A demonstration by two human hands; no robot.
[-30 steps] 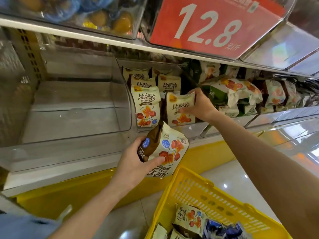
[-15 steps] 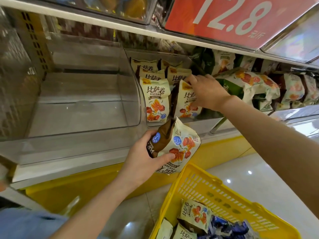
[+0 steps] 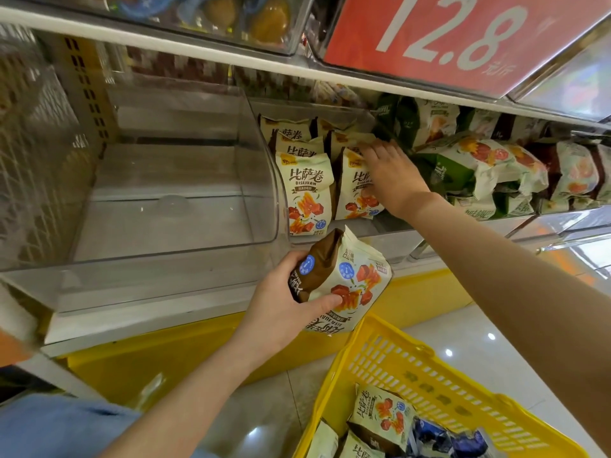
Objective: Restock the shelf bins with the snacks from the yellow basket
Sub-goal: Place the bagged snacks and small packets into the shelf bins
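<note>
My left hand (image 3: 284,309) curls round a snack packet (image 3: 347,279) below the shelf's front edge, over the yellow basket's (image 3: 429,388) far corner. My right hand (image 3: 393,173), fingers straight, presses a standing packet (image 3: 355,190) at the right side of the shelf bin (image 3: 390,241). More packets (image 3: 380,414) lie in the basket.

a red price sign (image 3: 463,44) above the shelf is showing "12.8" in big white digits, with small "元/斤" beside it. the front pack (image 3: 305,193) in the bin is reading "比萨卷" and "bisajuan". the held pack (image 3: 347,282) in the left hand (image 3: 281,312) is showing "bisajuan" upside down, and the basket pack (image 3: 380,414) is carrying "比萨卷" too.
</note>
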